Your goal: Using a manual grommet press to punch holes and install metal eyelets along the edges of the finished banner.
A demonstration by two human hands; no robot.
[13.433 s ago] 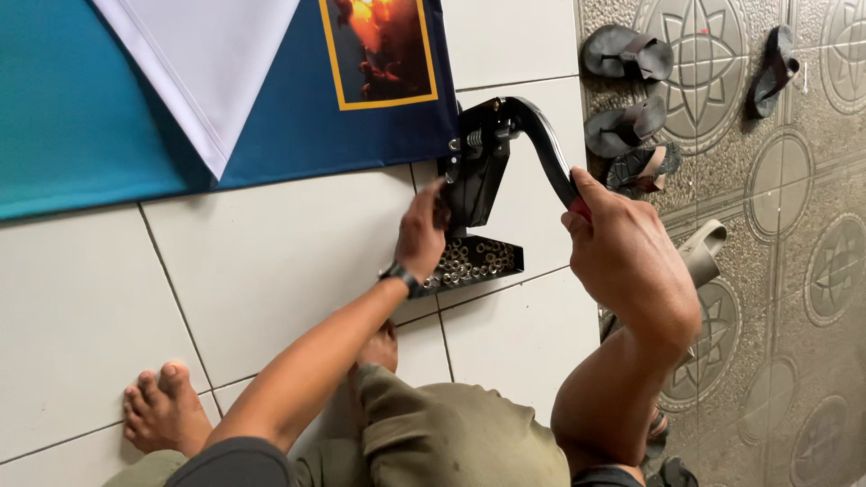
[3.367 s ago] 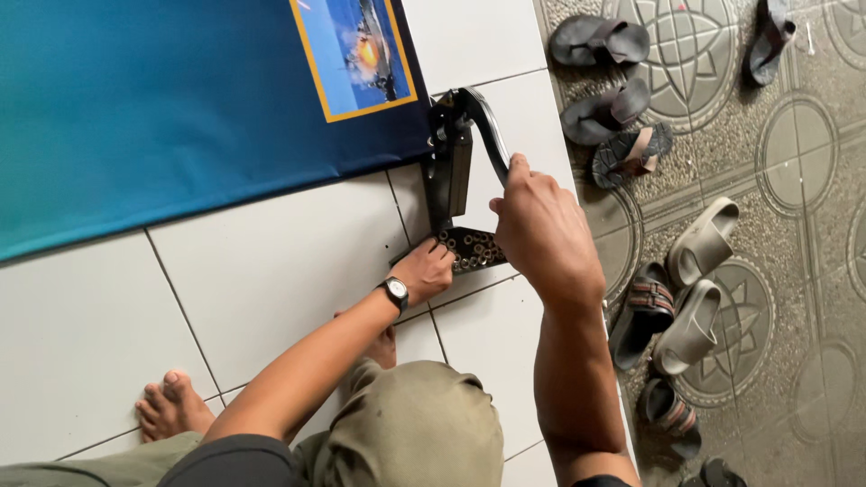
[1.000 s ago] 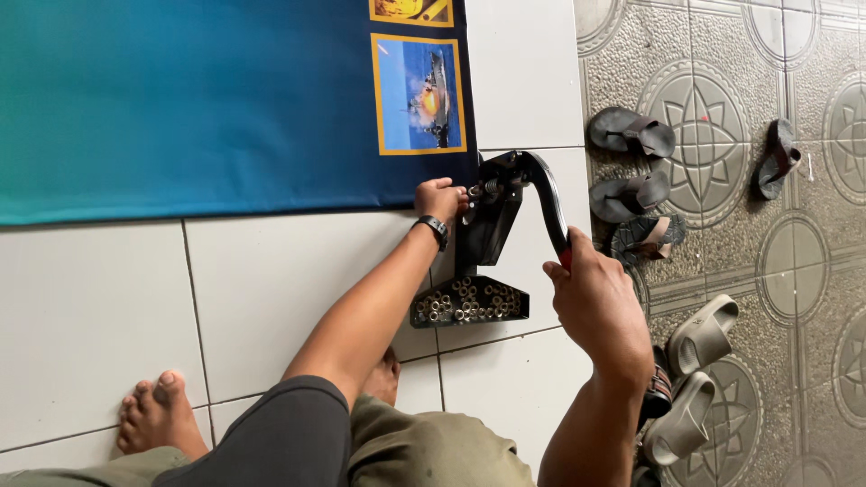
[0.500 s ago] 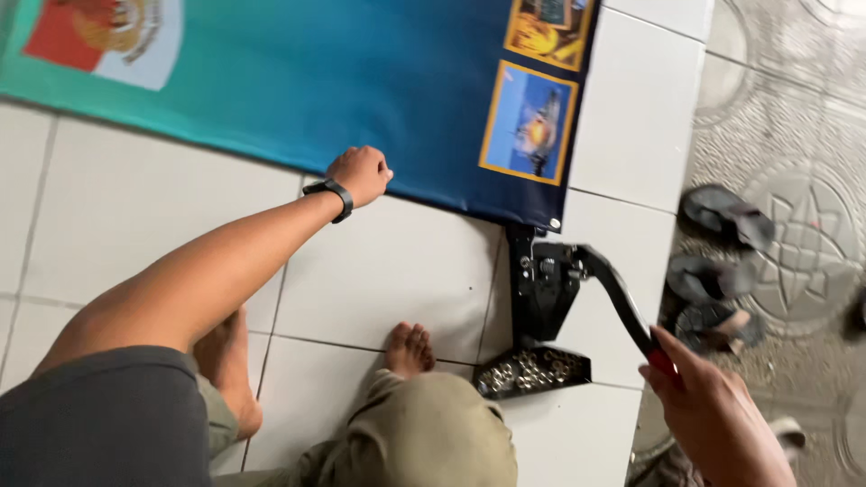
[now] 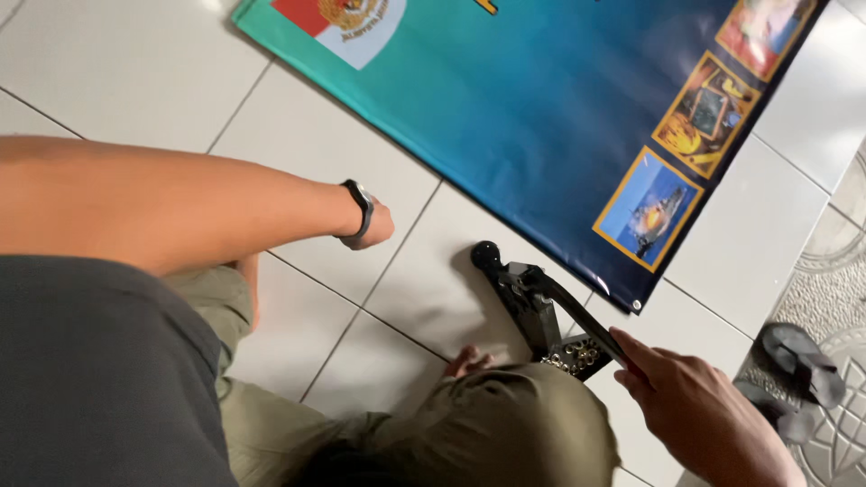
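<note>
My right hand (image 5: pixel 695 415) is shut on the long lever of a black eyelet press (image 5: pixel 530 305), which stands on the white floor tiles just off the banner's lower edge. A small tray of metal eyelets (image 5: pixel 577 354) sits at the press's base. My left hand (image 5: pixel 377 225), with a black wristwatch (image 5: pixel 358 207) on the wrist, rests curled on a tile left of the press, apart from it and from the banner, with nothing seen in it. The teal and blue banner (image 5: pixel 541 117) lies flat across the top, with small pictures along its right edge.
Dark sandals (image 5: pixel 803 372) lie on the patterned floor at the right. My bent knee in olive trousers (image 5: pixel 514 424) and my toes (image 5: pixel 469 361) sit right next to the press. White tiles (image 5: pixel 135 63) stretch to the left.
My left hand has drawn back from the banner's edge onto the bare tile. The right hand stays on the lever. The view has swung, so the press now shows lower and more central.
</note>
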